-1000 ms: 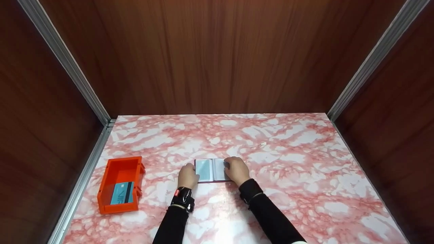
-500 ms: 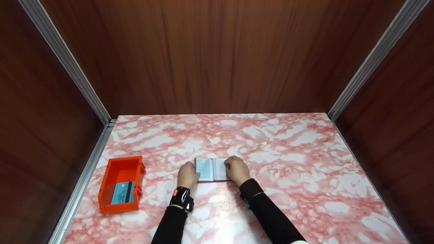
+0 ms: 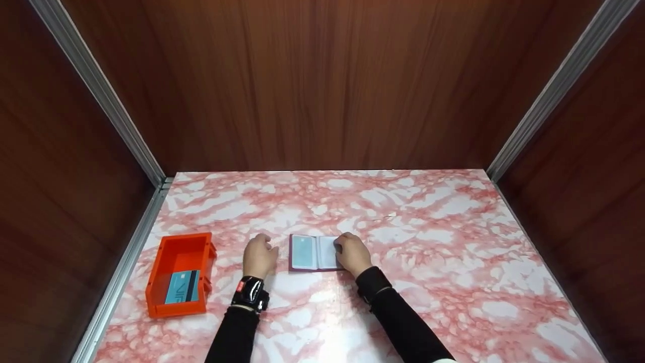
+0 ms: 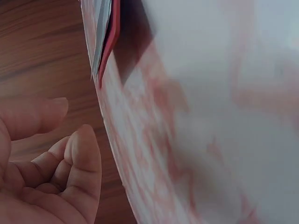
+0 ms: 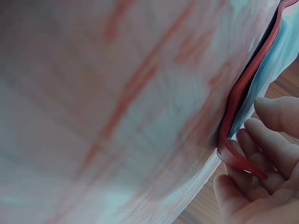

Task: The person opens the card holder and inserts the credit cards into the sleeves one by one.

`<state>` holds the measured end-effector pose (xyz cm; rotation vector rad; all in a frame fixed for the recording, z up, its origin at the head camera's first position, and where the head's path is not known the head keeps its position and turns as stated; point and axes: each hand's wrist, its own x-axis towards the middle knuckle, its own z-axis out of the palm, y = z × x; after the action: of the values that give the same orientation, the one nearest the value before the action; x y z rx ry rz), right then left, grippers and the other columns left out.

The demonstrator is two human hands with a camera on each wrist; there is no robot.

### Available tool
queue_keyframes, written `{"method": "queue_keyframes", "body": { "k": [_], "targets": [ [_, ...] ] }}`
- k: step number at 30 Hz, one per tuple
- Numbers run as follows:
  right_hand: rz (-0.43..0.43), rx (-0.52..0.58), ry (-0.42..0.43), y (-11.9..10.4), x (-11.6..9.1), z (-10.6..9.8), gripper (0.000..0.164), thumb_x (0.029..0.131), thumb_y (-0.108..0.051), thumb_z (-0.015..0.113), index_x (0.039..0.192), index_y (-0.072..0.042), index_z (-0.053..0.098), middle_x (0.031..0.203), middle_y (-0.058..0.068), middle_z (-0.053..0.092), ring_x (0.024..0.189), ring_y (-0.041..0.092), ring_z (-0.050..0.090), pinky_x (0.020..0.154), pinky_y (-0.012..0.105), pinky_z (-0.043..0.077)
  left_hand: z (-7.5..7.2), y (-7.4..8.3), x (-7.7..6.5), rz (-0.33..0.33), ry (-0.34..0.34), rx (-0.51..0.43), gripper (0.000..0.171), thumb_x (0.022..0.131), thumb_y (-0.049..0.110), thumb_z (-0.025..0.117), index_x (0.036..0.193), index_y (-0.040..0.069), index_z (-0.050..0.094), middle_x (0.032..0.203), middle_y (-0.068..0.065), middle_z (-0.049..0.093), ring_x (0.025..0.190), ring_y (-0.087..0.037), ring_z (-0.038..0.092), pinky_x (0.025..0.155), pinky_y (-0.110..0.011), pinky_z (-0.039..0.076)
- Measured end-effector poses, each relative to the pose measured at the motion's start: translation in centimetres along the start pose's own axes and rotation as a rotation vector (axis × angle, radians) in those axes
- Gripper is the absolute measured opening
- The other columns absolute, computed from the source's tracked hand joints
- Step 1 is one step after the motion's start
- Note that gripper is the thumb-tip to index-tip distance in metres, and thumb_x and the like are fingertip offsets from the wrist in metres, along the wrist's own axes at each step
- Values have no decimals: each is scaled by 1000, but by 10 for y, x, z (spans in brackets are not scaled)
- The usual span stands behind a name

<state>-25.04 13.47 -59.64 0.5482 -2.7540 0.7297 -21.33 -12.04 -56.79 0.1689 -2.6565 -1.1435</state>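
A small red-covered card holder [image 3: 328,252] lies spread open on the table, its clear sleeves facing up. A pale blue card [image 3: 302,251] shows in the left sleeve. My right hand [image 3: 354,254] grips the holder's right edge, the thumb over the sleeves. In the right wrist view the end of the red cover [image 5: 243,161] bends in among the fingers. My left hand [image 3: 259,257] is a short way left of the holder, holding nothing. Its thumb and loosely bent fingers [image 4: 86,149] stand apart in the left wrist view, with the holder's edge [image 4: 110,42] beyond them.
An orange bin [image 3: 177,312] stands at the left of the pink-and-white marbled table [image 3: 428,212]. A blue card [image 3: 182,286] marked VIP, with a dark stripe, lies in it. Brown wood-grain panels [image 3: 322,91] and metal posts [image 3: 101,96] enclose the back and sides.
My left hand has let go of the card holder's left edge and moved left. The right hand keeps its grip, and the holder stays in almost the same place.
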Motion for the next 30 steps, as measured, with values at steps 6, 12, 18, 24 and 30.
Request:
{"method": "queue_keyframes", "body": {
  "k": [6,12,18,24,30],
  "targets": [
    [9,-7,-6,1,0,0,18,77,2,74,95,0,74,97,13,65,92,33,64,81,43,53,-30,-7,4,28,74,34,27,83,6,71,103,-11,64,85,-20,66,80,-37,63,76,-51,50],
    [10,-15,-5,2,0,2,18,77,3,73,94,-1,74,96,12,65,91,33,64,81,44,53,-61,-12,11,10,77,87,31,88,8,67,110,-12,62,93,-25,64,86,-40,61,77,-51,50],
    [0,-8,10,1,0,2,16,76,4,73,92,-1,74,96,12,65,91,33,64,81,44,53,-91,-20,11,-6,93,99,32,90,7,62,113,-14,60,98,-29,63,90,-43,60,81,-54,49],
    [-34,-20,14,2,1,4,16,76,3,73,91,-2,74,93,11,64,89,32,64,80,43,53,-120,-33,8,-40,150,135,34,91,8,60,114,-17,59,103,-35,61,96,-49,58,86,-58,46],
    [-36,-21,13,4,1,3,18,75,3,74,92,-2,74,94,11,64,90,32,64,81,43,52,-137,-51,4,-80,195,191,31,89,7,58,108,-17,59,100,-38,60,96,-54,57,86,-59,43]
  ]
}}
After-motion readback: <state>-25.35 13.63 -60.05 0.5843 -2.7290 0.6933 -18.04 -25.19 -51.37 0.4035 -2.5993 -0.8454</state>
